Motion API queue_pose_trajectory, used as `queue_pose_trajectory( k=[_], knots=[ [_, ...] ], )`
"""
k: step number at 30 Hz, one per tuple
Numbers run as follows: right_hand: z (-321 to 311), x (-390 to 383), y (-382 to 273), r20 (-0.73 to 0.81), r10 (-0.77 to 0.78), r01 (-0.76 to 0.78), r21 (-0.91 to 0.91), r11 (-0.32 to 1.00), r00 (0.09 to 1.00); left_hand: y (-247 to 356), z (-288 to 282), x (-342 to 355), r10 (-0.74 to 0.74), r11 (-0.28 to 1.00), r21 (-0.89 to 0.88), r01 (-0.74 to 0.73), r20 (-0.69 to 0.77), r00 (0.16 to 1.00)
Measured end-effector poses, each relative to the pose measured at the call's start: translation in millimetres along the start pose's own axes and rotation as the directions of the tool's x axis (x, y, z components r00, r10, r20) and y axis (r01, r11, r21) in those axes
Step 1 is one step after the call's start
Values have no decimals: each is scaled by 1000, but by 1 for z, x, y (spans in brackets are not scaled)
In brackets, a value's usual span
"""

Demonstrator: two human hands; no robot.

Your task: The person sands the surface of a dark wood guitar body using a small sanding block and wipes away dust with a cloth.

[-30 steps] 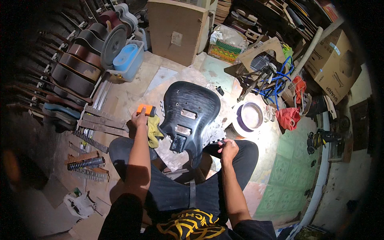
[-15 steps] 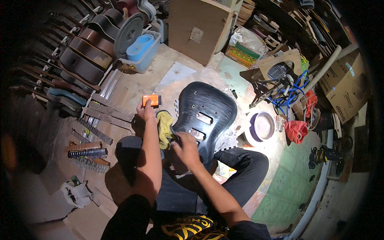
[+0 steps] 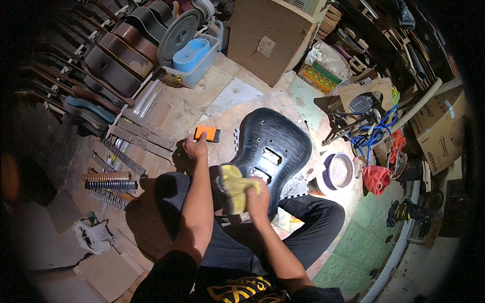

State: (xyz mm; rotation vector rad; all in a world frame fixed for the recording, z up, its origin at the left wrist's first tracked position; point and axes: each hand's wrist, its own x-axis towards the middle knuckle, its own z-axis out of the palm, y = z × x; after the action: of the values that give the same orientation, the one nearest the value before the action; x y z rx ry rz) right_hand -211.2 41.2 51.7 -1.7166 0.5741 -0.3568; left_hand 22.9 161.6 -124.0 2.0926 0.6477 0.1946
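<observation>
A black electric guitar body with cut-outs and small holes lies in front of my crossed legs. My right hand grips a yellow cloth, which hangs bunched over the near left part of the body and hides some of it. To the left of the body, my left hand holds a small orange block with a dark end, fingers closed round its near side and apart from the guitar body.
Hanging guitars line the far left, with a clear tub beside them. Clamp-like spring tools lie on the left floor. On the right are a round purple-rimmed basin, a red bag, blue hose and a cardboard box.
The yellow cloth has come up and right with my right hand, from beside the body to over its near part. My left hand still holds the orange block. The whole view has shifted slightly.
</observation>
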Motion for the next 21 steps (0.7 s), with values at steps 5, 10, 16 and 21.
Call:
queue_pose_trajectory(
  k=[5,10,16,21],
  knots=[
    [-44,12,-20,-185,109,-87,126,988,977,43,-17,-46,7,999,44,4,-244,970],
    [-2,50,15,142,-345,354,-626,695,928,56,-45,-132,100,987,-138,-82,128,987],
    [50,118,69,253,-332,388,-806,448,909,39,-49,-156,85,994,54,-95,156,984],
    [53,204,65,189,-345,339,-826,451,919,34,-50,-163,232,947,182,-264,176,957]
  ],
)
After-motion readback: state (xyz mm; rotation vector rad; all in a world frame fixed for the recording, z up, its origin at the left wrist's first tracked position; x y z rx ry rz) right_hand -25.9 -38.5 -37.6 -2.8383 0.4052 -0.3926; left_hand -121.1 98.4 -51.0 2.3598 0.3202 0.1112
